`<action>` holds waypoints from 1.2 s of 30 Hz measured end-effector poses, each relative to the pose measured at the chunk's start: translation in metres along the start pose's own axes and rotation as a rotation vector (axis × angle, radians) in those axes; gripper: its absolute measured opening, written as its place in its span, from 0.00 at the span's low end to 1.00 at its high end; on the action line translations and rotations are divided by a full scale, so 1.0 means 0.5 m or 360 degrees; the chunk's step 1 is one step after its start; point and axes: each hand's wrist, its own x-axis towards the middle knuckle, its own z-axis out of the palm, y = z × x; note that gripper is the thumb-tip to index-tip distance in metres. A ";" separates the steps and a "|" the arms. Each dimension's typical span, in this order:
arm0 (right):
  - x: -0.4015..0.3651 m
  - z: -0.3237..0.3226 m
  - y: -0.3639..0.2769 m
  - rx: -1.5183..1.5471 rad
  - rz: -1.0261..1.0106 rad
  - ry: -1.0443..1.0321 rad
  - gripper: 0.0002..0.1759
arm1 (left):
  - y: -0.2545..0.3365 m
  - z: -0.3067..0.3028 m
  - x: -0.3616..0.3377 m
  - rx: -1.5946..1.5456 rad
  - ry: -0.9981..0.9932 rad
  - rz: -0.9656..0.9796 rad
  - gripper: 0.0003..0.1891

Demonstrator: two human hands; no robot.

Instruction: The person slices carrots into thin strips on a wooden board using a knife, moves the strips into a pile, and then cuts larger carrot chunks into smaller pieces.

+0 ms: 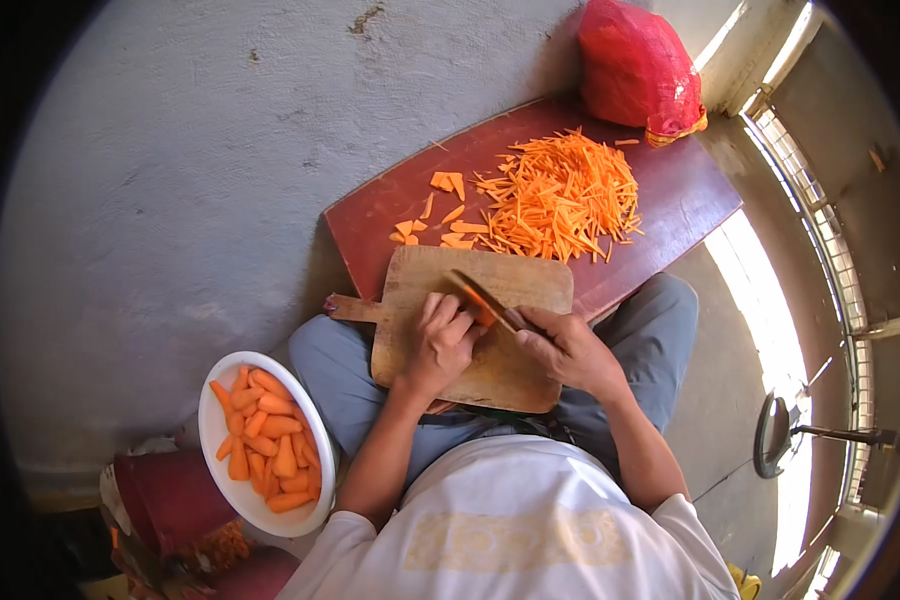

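Note:
Across my lap and the table edge lies a wooden cutting board (510, 370) with a short handle. My left hand (444, 340) presses curled fingers on a piece of carrot (482, 314), which is partly hidden by the fingers and blade. My right hand (573, 352) grips a knife (485, 298) by its handle, the blade slanting over the carrot beside my left fingertips. Beyond the board, a heap of carrot sticks (565, 195) covers part of the dark red table (380, 210). Several carrot offcuts (448, 184) lie left of the heap.
A white basin (210, 420) of peeled carrots (285, 457) stands by my left knee. Below it is a dark red bucket (165, 500). A red mesh sack (638, 70) sits at the table's far corner, against the wall (220, 150). A round metal base (773, 435) stands on the right.

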 end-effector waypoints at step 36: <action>0.000 0.047 -0.063 -0.0544 0.0130 -0.0176 0.15 | -0.003 0.005 -0.050 0.0300 -0.0065 0.0087 0.23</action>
